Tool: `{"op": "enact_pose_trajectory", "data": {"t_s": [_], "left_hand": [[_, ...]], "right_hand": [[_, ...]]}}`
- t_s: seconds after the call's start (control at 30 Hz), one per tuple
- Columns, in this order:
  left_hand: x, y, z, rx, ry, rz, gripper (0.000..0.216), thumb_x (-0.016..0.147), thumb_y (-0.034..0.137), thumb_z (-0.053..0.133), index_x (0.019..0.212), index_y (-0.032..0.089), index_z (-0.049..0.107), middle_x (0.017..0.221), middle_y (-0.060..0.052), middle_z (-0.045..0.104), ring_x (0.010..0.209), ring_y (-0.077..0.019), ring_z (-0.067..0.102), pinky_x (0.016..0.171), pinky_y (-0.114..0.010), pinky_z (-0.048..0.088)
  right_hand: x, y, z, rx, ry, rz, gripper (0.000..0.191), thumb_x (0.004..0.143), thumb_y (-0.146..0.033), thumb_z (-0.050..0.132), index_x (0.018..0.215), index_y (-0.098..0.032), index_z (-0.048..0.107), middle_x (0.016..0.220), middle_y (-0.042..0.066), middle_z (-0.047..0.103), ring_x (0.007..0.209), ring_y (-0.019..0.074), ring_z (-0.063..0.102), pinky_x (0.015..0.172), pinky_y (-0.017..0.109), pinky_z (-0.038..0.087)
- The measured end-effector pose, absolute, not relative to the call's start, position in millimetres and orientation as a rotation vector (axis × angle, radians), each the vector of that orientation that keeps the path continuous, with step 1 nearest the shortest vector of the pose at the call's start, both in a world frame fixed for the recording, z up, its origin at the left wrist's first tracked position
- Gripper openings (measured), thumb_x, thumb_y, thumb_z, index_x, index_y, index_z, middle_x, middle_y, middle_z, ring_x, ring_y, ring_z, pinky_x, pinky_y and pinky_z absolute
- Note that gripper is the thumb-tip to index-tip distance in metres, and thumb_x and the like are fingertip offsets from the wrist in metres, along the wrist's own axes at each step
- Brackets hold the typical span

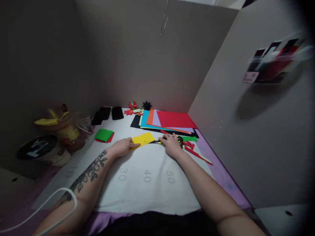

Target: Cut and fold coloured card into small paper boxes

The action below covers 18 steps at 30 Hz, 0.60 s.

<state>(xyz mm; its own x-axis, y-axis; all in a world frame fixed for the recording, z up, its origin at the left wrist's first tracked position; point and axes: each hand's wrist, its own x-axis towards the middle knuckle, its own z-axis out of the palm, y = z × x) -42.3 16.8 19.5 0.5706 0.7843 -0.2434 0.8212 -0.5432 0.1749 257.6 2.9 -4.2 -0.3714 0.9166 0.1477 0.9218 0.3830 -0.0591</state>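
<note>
My left hand (pixel 122 146) pinches the left end of a yellow sheet of paper (pixel 144 139), thumb on top, close to the surface. At the sheet's right edge lie the dark blades of a pair of scissors (pixel 155 142), black with yellow accents. Over the scissors, my right hand (pixel 171 143) is closed, hiding most of the handles. Whether the blades touch the paper I cannot tell. Just right of that hand are red paper strips (pixel 198 154) and a green strip (pixel 190 139). Left of my left hand sits a small stack of green and red paper squares (pixel 104 135).
Large coloured sheets (pixel 176 119) are piled at the back right. Folded paper stars (pixel 133 105) and a black phone (pixel 117 113) lie along the back. Pots (pixel 59 126) and a lidded tub (pixel 39 147) stand left. A white cable (pixel 71 191) crosses my left forearm.
</note>
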Motion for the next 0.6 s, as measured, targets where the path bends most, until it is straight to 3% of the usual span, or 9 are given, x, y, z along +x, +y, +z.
{"op": "enact_pose_trajectory", "data": {"t_s": [0.6], "left_hand": [[-39.9, 18.4, 16.8, 2.485, 1.338, -0.066, 0.041, 0.089, 0.033, 0.043, 0.126, 0.03, 0.06, 0.099, -0.007, 0.06, 0.071, -0.0189, 0.053, 0.062, -0.026, 0.032]], "right_hand": [[250.8, -11.0, -2.0, -1.663, -2.534, -0.169, 0.042, 0.086, -0.013, 0.042, 0.123, -0.025, 0.058, 0.118, 0.011, 0.056, 0.111, 0.0248, 0.047, 0.106, 0.048, 0.013]]}}
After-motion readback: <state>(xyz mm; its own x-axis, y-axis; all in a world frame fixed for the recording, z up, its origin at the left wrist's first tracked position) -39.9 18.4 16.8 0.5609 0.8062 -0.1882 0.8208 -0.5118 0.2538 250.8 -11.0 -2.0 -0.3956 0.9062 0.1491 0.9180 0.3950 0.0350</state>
